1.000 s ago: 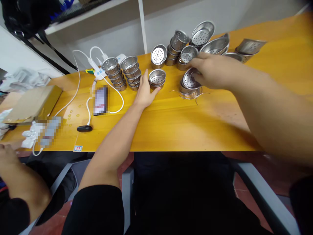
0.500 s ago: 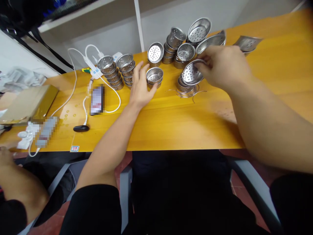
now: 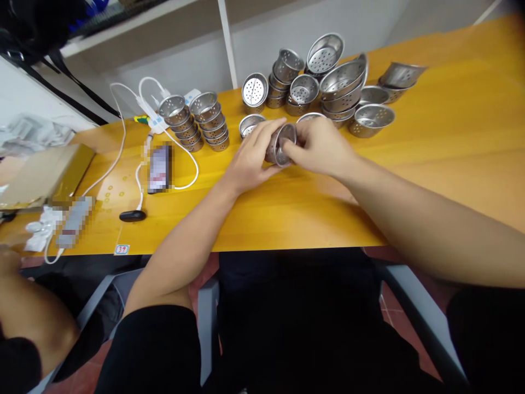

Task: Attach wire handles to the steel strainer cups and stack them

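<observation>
Between my two hands is a tilted strainer cup [image 3: 283, 146] of perforated steel, its opening turned to the right. My left hand [image 3: 254, 156] wraps round its outside from the left. My right hand [image 3: 322, 143] grips the cup's rim from the right, with the thumb inside. Close behind my left hand stands another strainer cup [image 3: 250, 123], partly covered by the fingers. The rim of a further cup [image 3: 310, 116] shows just above my right hand; the rest of it is hidden.
Two stacks of strainer cups [image 3: 174, 112] stand at left; leaning stacks [image 3: 342, 82] and single cups [image 3: 371, 119] fill the back and right. A phone [image 3: 159, 168], white cables, a black object [image 3: 132, 215] and a cardboard box [image 3: 49, 172] lie left. Another person's arm [image 3: 36, 312] is at lower left.
My right hand has moved left and down from the cups with a strainer cup. My left hand, open before, has moved right and closed round that cup.
</observation>
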`<action>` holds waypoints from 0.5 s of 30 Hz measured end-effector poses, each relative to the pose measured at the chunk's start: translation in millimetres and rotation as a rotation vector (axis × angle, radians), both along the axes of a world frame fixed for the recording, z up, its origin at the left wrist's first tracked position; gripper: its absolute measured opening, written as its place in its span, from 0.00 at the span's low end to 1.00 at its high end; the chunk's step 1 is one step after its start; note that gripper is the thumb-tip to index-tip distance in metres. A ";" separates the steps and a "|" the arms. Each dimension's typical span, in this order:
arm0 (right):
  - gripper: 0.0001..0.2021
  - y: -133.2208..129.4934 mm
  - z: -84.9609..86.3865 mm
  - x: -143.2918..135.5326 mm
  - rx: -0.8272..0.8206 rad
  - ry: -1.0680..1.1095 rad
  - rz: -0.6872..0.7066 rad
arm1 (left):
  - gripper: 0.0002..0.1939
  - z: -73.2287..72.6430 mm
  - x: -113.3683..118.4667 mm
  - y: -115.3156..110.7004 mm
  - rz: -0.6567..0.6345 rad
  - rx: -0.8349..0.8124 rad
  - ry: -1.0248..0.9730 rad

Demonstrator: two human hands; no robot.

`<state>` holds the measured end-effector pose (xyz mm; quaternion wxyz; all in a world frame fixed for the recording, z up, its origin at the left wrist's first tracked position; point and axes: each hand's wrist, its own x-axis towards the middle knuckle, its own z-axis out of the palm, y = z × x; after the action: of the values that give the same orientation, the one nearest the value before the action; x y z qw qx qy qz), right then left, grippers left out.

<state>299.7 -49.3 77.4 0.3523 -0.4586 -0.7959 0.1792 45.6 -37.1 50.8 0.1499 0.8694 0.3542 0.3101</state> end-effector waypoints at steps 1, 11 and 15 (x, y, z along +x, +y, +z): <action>0.13 0.3 -4.7 -2.0 0.026 -0.011 -0.005 | 0.53 2.1 -0.5 -0.7 0.007 -0.011 0.006; 0.28 -15.9 4.1 -6.9 0.139 -0.132 -0.034 | 0.59 -2.3 -8.6 -0.3 0.025 -0.081 -0.046; 0.25 -14.8 3.2 -11.6 0.130 -0.154 -0.014 | 0.55 1.5 -8.8 -3.0 0.011 -0.072 -0.043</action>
<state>288.2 -64.1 80.5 0.3206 -0.4525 -0.8274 0.0890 36.8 -40.1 52.2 0.1873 0.8546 0.3664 0.3166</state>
